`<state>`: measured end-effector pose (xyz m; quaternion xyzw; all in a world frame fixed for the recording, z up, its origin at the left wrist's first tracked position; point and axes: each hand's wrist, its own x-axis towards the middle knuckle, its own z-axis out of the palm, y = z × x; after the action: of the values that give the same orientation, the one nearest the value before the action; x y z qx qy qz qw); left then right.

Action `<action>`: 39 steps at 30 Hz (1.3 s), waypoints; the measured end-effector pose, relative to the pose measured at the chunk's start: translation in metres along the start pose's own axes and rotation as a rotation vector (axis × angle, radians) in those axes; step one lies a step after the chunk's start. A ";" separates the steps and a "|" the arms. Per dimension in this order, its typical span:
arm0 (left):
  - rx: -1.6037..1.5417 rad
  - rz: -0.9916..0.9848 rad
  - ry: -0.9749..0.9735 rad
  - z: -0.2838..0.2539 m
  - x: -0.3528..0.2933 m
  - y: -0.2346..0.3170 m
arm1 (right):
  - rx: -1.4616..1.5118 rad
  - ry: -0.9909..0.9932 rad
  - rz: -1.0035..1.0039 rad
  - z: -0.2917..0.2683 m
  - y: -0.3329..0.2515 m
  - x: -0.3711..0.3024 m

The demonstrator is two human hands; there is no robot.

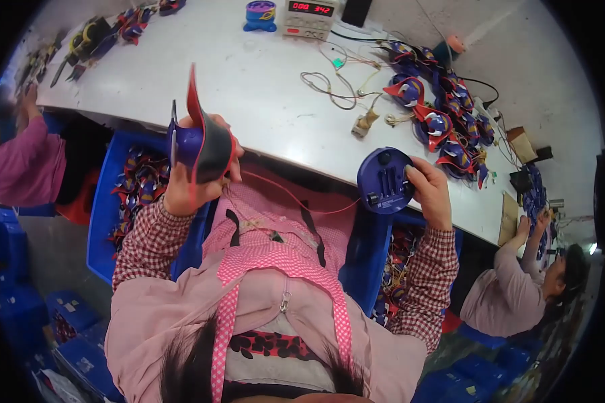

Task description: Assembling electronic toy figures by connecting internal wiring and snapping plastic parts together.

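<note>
My left hand (180,191) grips a purple toy shell (189,145) with a curved black and red fin (215,151), raised in front of the table edge. Its fingers wrap around the piece, and some are hidden behind it. My right hand (434,193) pinches the rim of a round purple battery housing (385,176), its slotted face turned toward me. A thin red wire (295,199) sags between the two pieces, over my pink checked apron.
On the white table (248,87) are a power supply (307,19), a purple and blue container (259,16), loose wires (336,87) and piled purple-red toy parts (443,114). Blue bins (101,232) of parts flank my lap. Co-workers sit left (30,161) and right (507,295).
</note>
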<state>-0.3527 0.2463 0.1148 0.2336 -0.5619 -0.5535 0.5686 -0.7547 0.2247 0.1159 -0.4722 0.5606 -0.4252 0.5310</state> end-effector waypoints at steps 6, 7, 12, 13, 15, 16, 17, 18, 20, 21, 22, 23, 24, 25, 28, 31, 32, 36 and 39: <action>0.142 -0.053 0.272 -0.055 0.014 -0.023 | -0.094 -0.169 0.045 0.057 -0.003 0.039; 0.228 -0.106 0.267 -0.071 0.019 -0.033 | -0.064 -0.183 0.058 0.067 0.002 0.045; 0.678 -0.015 0.310 -0.118 0.061 -0.069 | 0.002 -0.199 0.130 0.103 0.028 0.075; 0.723 -0.074 0.370 -0.127 0.068 -0.075 | 0.010 -0.183 0.146 0.110 0.029 0.079; 0.809 -0.193 0.487 -0.142 0.081 -0.085 | 0.024 -0.147 0.178 0.122 0.030 0.088; 0.807 -0.195 0.494 -0.146 0.086 -0.089 | 0.020 -0.152 0.180 0.126 0.032 0.092; 0.929 -0.216 0.511 -0.150 0.091 -0.092 | 0.042 -0.130 0.184 0.128 0.035 0.095; 1.050 -0.238 0.528 -0.153 0.096 -0.096 | 0.065 -0.107 0.189 0.129 0.039 0.099; 1.170 -0.267 0.547 -0.156 0.103 -0.101 | 0.083 -0.088 0.197 0.131 0.045 0.105; 1.217 -0.297 0.561 -0.157 0.106 -0.103 | 0.085 -0.086 0.190 0.132 0.046 0.107; 1.264 -0.327 0.572 -0.158 0.109 -0.106 | 0.088 -0.083 0.183 0.132 0.048 0.109; 1.310 -0.358 0.582 -0.159 0.110 -0.107 | 0.092 -0.079 0.176 0.132 0.049 0.110; 1.307 -0.362 0.581 -0.160 0.110 -0.108 | 0.090 -0.078 0.180 0.131 0.051 0.109; 1.347 -0.370 0.575 -0.160 0.110 -0.109 | 0.071 -0.032 0.177 0.137 0.044 0.103; 1.424 -0.391 0.557 -0.163 0.109 -0.110 | 0.030 0.064 0.177 0.140 0.039 0.084; 1.501 -0.353 0.493 -0.175 0.104 -0.112 | -0.111 0.172 -0.072 0.116 0.051 0.061; 1.495 -0.358 0.480 -0.178 0.099 -0.112 | -0.113 0.181 -0.063 0.105 0.052 0.062; 1.469 -0.124 0.562 -0.179 0.085 -0.106 | -0.323 0.421 -0.309 0.095 0.038 0.087; 1.152 0.223 0.396 -0.119 0.085 -0.079 | -0.412 0.377 -0.289 0.081 0.031 0.110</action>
<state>-0.2957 0.1061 0.0462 0.5413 -0.6752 -0.0447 0.4990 -0.6751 0.1250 0.0582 -0.5574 0.6508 -0.4536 0.2450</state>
